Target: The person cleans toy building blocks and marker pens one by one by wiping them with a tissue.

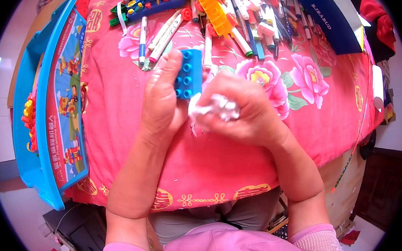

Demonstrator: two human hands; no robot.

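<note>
A blue toy building block (189,73) with rows of round studs is held upright in my left hand (161,89), the thumb along its left side. My right hand (241,107) is closed around a crumpled white tissue (216,108). Part of the tissue touches or comes very near the block's lower right corner. Both hands are raised over the red flowered cloth (212,166), close to the front of the table. The far side of the block and the left fingertips behind it are hidden.
Several marker pens (165,35) lie scattered along the back, with a yellow toy piece (216,14) among them. A blue toy with colored knobs (150,4) sits at the back left. On the left stands a blue tray (47,102); a dark blue box (326,21) is at the right.
</note>
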